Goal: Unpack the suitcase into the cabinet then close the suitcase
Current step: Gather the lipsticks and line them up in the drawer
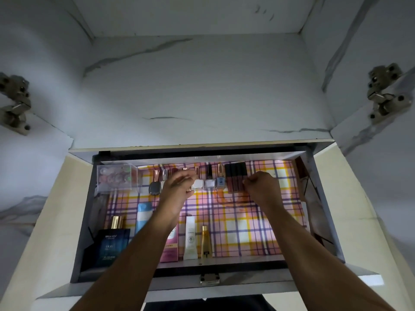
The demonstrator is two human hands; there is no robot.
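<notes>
Nearest you, the drawer's front edge with its metal latch sits just below your forearms. The pulled-out cabinet drawer, lined with plaid paper, already holds a front row. A dark blue perfume box stands at the left with a gold-capped bottle just behind it. Next come a light blue bottle, a pink carton partly under your left forearm, a white tube and a small gold bottle. The right half of that front strip shows only lining.

Farther in, your left hand reaches into the back row, its grip curled around a small rose-gold-trimmed item among the nail polish bottles. I cannot tell exactly what that item is. Your right hand is clenched beside the dark lip gloss tubes, knuckles touching or nearly touching them. Whether it is pinching one I cannot tell. A clear plastic box of small round things sits in the back left corner.

Beyond the drawer, the white marbled shelf above shows nothing on it.

My reading is that you are well into the unpacking, with many cosmetics laid in two tidy rows and your hands now lining up the back one. The suitcase is not in view, so I cannot say how much remains inside it. Closing it is not yet done, as far as this shows.
</notes>
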